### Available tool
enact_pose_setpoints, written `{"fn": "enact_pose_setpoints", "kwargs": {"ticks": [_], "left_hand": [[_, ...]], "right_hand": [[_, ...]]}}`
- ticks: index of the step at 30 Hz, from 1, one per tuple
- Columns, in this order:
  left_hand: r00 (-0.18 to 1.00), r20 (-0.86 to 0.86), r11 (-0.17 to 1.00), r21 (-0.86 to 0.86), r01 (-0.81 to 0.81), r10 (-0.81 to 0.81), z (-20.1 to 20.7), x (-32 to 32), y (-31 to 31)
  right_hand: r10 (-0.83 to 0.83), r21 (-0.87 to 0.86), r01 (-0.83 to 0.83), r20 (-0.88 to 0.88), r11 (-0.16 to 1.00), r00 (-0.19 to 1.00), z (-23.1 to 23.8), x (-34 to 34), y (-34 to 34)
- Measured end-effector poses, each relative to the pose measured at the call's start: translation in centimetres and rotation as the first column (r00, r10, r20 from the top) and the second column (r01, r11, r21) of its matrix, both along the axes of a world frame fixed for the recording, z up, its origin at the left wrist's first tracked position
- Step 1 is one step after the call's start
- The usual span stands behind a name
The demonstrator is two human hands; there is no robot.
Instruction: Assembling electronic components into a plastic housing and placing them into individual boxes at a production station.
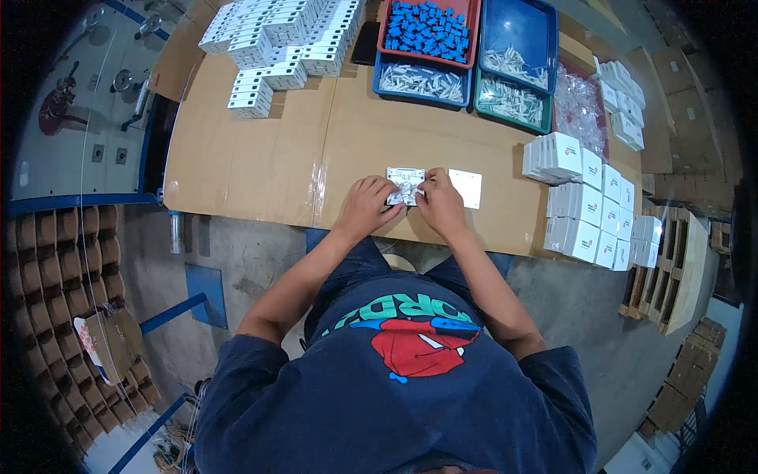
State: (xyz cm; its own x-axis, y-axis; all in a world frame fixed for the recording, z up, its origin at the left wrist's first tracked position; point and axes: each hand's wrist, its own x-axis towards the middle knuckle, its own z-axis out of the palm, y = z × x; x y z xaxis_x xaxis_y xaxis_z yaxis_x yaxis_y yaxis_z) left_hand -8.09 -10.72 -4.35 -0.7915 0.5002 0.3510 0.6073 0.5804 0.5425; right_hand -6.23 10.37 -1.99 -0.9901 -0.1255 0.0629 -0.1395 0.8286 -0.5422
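A white rectangular plastic housing [406, 174] lies on the cardboard-covered table near its front edge, with small white parts and a clear crumpled bit over its lower half. My left hand [368, 207] is closed at the housing's left side, fingertips on its lower left part. From the other side my right hand [443, 207] bends its fingers in a pinch over the housing's right edge. Whatever sits between those fingertips is too small to make out. Just right of that hand lies a flat white cover plate [471, 189].
Stacked white switch-like units [288, 67] stand far left. Behind are a red bin [382, 49] of blue pieces and blue [421, 99] and green [513, 122] bins of white pieces. Clear plastic bags [579, 103] and stacked white boxes [586, 204] occupy the right. A wooden pallet [681, 272] stands beyond.
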Motion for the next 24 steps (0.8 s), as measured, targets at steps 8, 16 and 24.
{"fn": "enact_pose_setpoints", "kwargs": {"ticks": [8, 16, 24], "left_hand": [[0.994, 0.071, 0.996, -0.044, -0.078, 0.081, 1.2, -1.0, 0.5], [0.987, 0.14, 0.988, -0.142, -0.055, 0.075, 0.9, -2.6, 1.0], [0.972, 0.11, 0.933, -0.322, -0.161, 0.206, -0.3, -2.6, 2.7]], "right_hand": [[-0.057, -0.068, 0.06, 0.045, 0.996, 0.997, -0.5, -0.3, 1.1], [-0.28, -0.267, 0.267, -0.011, 0.926, 0.96, 1.1, 0.2, 3.7], [-0.375, -0.298, 0.324, -0.134, 0.898, 0.917, -0.7, -0.7, 8.1]]}}
